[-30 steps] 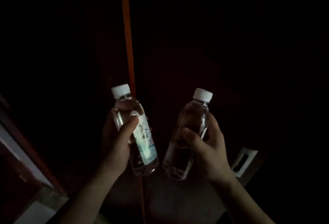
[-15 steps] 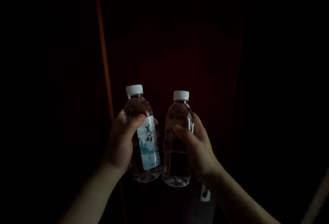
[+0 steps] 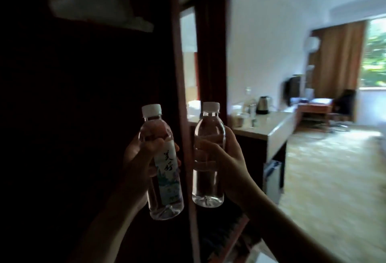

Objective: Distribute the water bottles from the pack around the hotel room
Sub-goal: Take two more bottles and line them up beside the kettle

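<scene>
I hold two clear water bottles with white caps upright in front of me, side by side and a little apart. My left hand (image 3: 139, 158) grips the left bottle (image 3: 161, 179) around its middle; its white and blue label faces me. My right hand (image 3: 227, 158) grips the right bottle (image 3: 207, 179) the same way, its label turned away. The pack is not in view.
A dark wooden panel with a reddish edge (image 3: 183, 116) fills the left half. Beyond it to the right a pale counter (image 3: 271, 124) carries a kettle (image 3: 263, 105) and cups. Farther back stand a desk (image 3: 313, 108), a chair (image 3: 344, 106), curtains and a bright window over light flooring (image 3: 334, 168).
My view has swung right from a dark cabinet front to the lit room. Both hands still hold their bottles, which now stand upright and closer together.
</scene>
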Demonstrator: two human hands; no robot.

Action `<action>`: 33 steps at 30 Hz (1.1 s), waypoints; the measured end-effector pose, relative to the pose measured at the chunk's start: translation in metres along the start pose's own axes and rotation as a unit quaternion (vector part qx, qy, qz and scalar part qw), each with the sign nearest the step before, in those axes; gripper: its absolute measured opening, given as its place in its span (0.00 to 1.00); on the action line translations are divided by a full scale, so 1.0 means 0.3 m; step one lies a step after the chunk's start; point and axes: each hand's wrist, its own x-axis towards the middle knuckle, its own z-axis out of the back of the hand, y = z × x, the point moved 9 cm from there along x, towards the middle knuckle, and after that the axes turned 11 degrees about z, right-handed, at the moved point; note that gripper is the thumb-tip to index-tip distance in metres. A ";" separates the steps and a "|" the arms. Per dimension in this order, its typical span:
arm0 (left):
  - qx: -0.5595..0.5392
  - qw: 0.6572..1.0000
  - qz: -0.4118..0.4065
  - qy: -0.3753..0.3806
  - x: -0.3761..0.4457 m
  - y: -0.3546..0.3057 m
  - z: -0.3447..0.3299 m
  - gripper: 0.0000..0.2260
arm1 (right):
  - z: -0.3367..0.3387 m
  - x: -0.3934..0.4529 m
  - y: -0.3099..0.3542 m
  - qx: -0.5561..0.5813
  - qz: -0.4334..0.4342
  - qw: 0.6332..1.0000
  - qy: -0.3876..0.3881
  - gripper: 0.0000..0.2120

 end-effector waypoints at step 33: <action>-0.108 0.927 0.062 0.354 0.907 0.722 -2.002 0.28 | 2.009 0.401 0.300 -0.316 0.043 0.895 -0.313 0.21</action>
